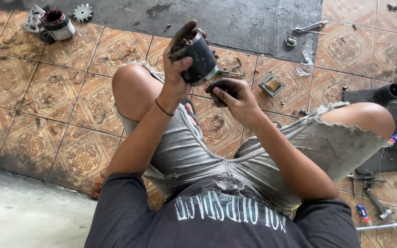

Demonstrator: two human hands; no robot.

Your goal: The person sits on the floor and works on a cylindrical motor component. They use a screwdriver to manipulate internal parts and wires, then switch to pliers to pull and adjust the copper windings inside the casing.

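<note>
The left hand (pixel 178 69) wraps a dark motor cylinder (pixel 197 57), thumb across its near side and fingers curled over the top, holding it up above the knees with its shaft end (pixel 228 72) tilted down to the right — likely so the lower rim faces the other hand. The right hand (pixel 235 96) sits just below and right of the cylinder, fingers clenched round a small dark tool (pixel 217 86) whose tip meets the cylinder's lower edge. Counting outward from the cylinder: one square metal part (pixel 272 84) lies on the tiles to its right, one copper-wound stator (pixel 57 24) and one toothed fan disc (pixel 82 12) far to its upper left, one ring (pixel 218 121) on the floor below it, and several wrenches — at least two (pixel 309 27) at upper right, more (pixel 377 205) at lower right.
</note>
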